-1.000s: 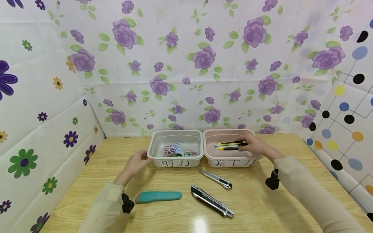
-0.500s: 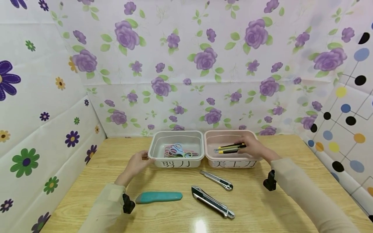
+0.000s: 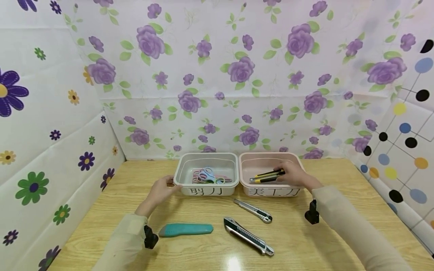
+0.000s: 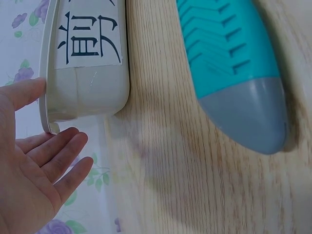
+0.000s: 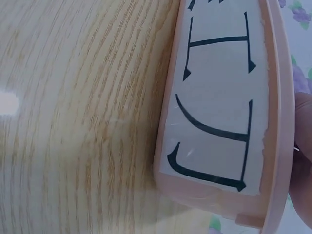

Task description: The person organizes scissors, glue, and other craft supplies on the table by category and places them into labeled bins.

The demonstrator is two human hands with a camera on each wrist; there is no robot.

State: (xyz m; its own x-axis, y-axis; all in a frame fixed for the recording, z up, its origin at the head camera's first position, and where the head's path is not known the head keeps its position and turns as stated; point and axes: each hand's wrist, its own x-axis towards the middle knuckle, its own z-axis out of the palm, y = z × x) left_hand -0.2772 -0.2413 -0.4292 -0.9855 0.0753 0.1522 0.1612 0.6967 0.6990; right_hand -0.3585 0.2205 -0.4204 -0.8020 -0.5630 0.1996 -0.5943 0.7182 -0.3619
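My right hand [image 3: 292, 174] reaches over the pink bin [image 3: 243, 169] and grips yellow-and-black utility knives [image 3: 266, 177], which slant with their left ends lower. In the right wrist view the bin's wall hides the knives and most of the fingers. My left hand [image 3: 161, 192] is at the left front corner of the light grey bin [image 3: 181, 169]. Its thumb touches the front rim, and the other fingers reach out loosely beside the end, as the left wrist view shows. Inside the grey bin lie several pairs of scissors [image 3: 207, 175], pink, blue and green.
On the wooden table [image 3: 298, 241], in front of the bins, lie a teal cutter [image 3: 186, 229], a slim silver utility knife [image 3: 253, 210] and a larger silver-and-black utility knife [image 3: 247, 235]. Both bins carry black-lettered labels. Behind them hangs a floral sheet [image 3: 217, 113].
The right hand has shifted slightly left and lower in the pink bin, and the knives have tilted with their left ends down. The left hand has stayed at the grey bin's corner.
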